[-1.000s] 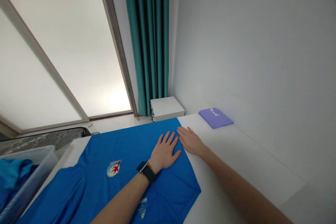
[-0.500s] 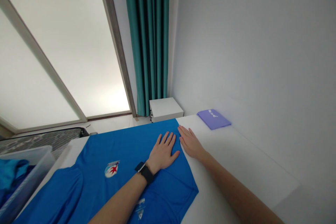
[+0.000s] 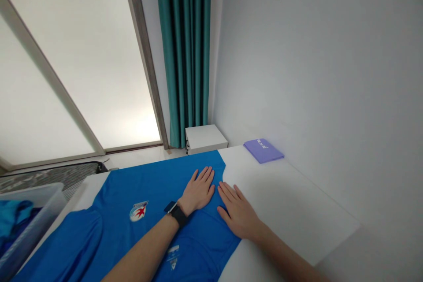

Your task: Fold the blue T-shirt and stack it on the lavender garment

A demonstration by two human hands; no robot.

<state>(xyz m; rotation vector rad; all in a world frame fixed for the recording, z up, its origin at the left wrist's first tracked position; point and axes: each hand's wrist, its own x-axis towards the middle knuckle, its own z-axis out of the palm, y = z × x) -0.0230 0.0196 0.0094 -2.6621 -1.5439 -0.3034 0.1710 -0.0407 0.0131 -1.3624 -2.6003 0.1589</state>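
A blue shirt with a red-and-white chest badge lies spread flat on a white table. My left hand, with a black watch on the wrist, rests flat on the shirt, fingers stretched out. Beside it, my right hand lies flat on the shirt's right edge, fingers apart, partly on the cloth and partly on the table. Neither hand holds anything.
A folded purple cloth lies at the table's far right by the wall. A clear plastic bin with blue clothes stands at the left. Behind the table are a small white cabinet, a teal curtain and a large window.
My right hand has slid back toward me along the shirt's right edge, from beside the left hand's fingertips to lower down. The left hand stays flat in place.
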